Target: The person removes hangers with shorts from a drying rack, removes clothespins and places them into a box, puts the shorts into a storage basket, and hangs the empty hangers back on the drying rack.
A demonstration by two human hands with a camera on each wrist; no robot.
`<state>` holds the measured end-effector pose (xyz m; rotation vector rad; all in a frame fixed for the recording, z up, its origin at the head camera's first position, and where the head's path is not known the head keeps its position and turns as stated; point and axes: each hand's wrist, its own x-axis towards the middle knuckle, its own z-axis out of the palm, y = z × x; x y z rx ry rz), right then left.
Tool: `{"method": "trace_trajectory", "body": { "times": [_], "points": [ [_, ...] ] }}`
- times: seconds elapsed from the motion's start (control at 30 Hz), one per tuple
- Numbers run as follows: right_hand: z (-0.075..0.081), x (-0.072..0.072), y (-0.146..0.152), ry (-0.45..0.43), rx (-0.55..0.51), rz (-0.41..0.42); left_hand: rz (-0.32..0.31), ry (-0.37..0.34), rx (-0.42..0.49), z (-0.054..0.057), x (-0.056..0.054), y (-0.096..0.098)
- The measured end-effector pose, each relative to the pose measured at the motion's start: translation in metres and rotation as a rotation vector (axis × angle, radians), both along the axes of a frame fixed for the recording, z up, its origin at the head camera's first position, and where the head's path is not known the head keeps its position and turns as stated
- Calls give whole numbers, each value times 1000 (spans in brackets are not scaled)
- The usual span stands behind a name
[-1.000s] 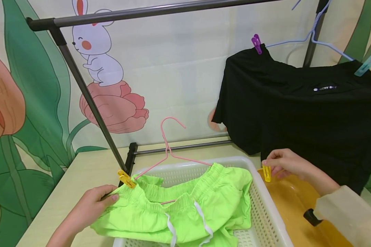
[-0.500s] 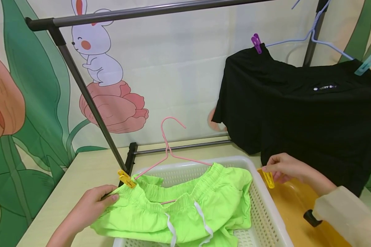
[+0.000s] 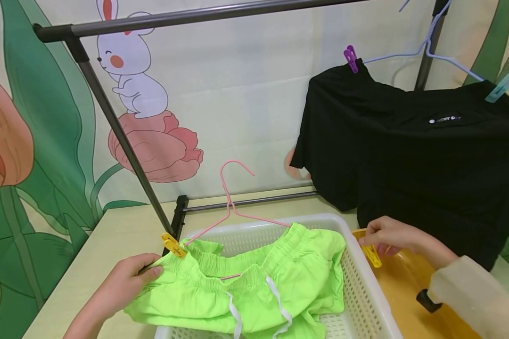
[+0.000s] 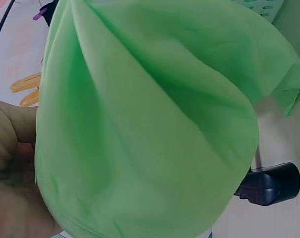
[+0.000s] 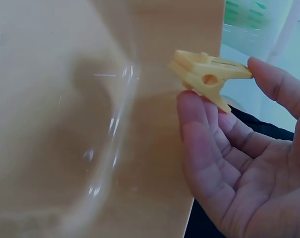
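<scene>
Neon green shorts [image 3: 254, 301] with white drawstrings lie over the white basket, a pink hanger [image 3: 230, 202] set inside their waistband. A yellow clothespin [image 3: 175, 245] clips the waistband at the hanger's left end. My left hand [image 3: 129, 278] grips the shorts' left side, thumb on top; in the left wrist view the green cloth [image 4: 150, 119] fills most of the picture. Over the orange tub, my right hand [image 3: 396, 235] pinches a second yellow clothespin [image 5: 204, 74] between thumb and fingers, its jaws pointing away from the palm. The waistband's right end has no clip on it.
A white perforated basket [image 3: 365, 282] stands on the table, with an orange tub [image 3: 411, 292] to its right. Black shorts [image 3: 407, 165] hang on a blue hanger [image 3: 400, 57], held by purple [image 3: 351, 59] and teal [image 3: 504, 84] clothespins. A dark rack bar [image 3: 212, 18] crosses above.
My right hand has moved slightly down, and the clothespin in it has tilted, its lower end swinging right. The left hand and the green shorts have stayed in place.
</scene>
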<state>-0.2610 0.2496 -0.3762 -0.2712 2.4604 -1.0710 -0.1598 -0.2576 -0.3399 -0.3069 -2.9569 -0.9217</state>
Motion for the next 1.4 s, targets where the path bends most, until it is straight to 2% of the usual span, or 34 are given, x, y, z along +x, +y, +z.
{"method": "trace_trajectory", "body": {
  "times": [0.23, 0.63, 0.87, 1.2, 1.4],
  "points": [
    [-6, -2, -1, -18, 5, 29, -1, 14, -7, 0, 0, 1],
    [-19, 1, -8, -32, 74, 22, -8, 21, -2, 2, 1, 2],
    [-28, 0, -8, 1, 123, 5, -13, 10, 15, 2, 1, 2],
    [-37, 0, -9, 13, 92, 40, -9, 11, 10, 1, 1, 1],
    [-43, -2, -10, 5, 96, 32, -13, 5, 26, 1, 2, 1]
  ]
}}
